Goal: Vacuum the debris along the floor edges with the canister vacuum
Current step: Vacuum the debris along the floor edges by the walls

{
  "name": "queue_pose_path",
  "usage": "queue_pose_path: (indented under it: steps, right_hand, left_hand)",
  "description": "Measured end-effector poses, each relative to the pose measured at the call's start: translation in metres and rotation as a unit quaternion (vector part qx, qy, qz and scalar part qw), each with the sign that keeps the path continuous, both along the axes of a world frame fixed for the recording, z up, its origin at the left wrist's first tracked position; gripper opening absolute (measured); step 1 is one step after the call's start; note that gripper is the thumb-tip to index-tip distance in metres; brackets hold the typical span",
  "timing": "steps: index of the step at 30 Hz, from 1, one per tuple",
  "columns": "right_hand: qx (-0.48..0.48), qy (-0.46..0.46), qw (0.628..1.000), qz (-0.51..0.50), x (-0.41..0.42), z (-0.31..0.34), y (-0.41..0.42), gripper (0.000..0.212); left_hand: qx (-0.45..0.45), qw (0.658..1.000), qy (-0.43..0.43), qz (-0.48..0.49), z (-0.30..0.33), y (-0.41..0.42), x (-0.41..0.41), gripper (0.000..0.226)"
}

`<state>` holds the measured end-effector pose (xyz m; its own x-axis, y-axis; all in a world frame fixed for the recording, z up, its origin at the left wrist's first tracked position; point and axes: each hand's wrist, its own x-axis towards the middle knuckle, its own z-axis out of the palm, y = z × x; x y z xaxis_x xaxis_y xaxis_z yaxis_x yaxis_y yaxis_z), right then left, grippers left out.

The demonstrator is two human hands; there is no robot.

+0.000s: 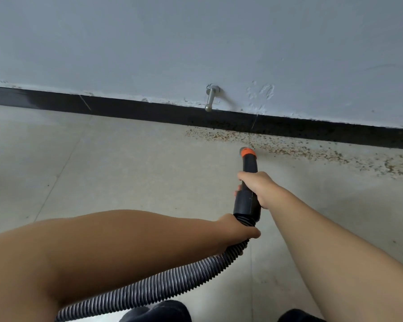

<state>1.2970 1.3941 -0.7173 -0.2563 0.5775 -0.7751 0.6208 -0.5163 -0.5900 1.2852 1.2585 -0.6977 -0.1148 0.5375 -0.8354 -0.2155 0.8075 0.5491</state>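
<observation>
A black vacuum nozzle [249, 182] with an orange tip points at the floor edge, its tip just short of a band of brown debris [289, 147]. The debris lies along the black baseboard [126, 111] from the middle to the right. My right hand [258, 187] grips the nozzle tube at mid-length. My left hand [236, 231] holds the ribbed grey hose [161, 287] where it joins the tube. The hose curves down to the bottom left. The canister is out of view.
A metal door stop [210, 98] sticks out of the pale wall [196, 43] just above the baseboard, left of the debris. Beige floor tiles [102, 170] spread below. Two dark shoe tips [156, 312] show at the bottom edge.
</observation>
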Motion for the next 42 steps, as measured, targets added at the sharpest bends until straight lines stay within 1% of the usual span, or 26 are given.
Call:
queue_pose_path:
  steps: [2,5,9,14,19,25,29,35,39,42]
  right_hand:
    - [0.001,0.002,1.0,-0.018,0.008,0.0,0.012,0.015]
    - [0.001,0.008,1.0,-0.014,0.003,0.001,0.021,0.02]
    - [-0.002,0.02,0.999,0.027,-0.024,0.005,0.011,0.022]
    - [0.002,0.033,0.996,0.084,-0.058,-0.005,-0.024,0.03]
    - [-0.001,0.05,0.991,0.123,-0.09,-0.007,-0.049,0.034]
    - [0.005,0.065,0.986,0.152,-0.124,-0.004,-0.058,0.034]
    - [-0.004,0.053,0.99,0.132,-0.114,-0.003,-0.048,0.033]
    - [0.009,0.034,0.996,0.078,-0.064,-0.002,-0.017,0.032]
    - [0.003,0.025,0.999,0.039,-0.031,0.002,0.003,0.024]
    - [0.008,0.011,1.0,0.022,-0.014,0.004,0.017,0.025]
  left_hand:
    - [0.004,1.0,0.005,-0.01,0.003,0.011,0.004,0.026]
    - [0.01,1.0,0.014,0.0,0.005,0.02,0.002,0.025]
    - [0.003,0.999,0.02,0.05,0.003,0.013,-0.012,0.023]
    - [-0.022,0.994,0.021,0.103,-0.007,-0.017,-0.029,0.02]
    - [-0.032,0.989,0.039,0.139,-0.008,-0.04,-0.052,0.018]
    - [-0.029,0.985,0.054,0.163,-0.003,-0.046,-0.079,0.017]
    - [-0.028,0.988,0.045,0.148,-0.002,-0.038,-0.073,0.019]
    - [-0.013,0.995,0.02,0.093,-0.004,-0.011,-0.039,0.018]
    - [-0.007,0.999,0.014,0.05,-0.003,0.006,-0.018,0.018]
    - [0.0,0.999,0.01,0.033,-0.002,0.019,-0.006,0.022]
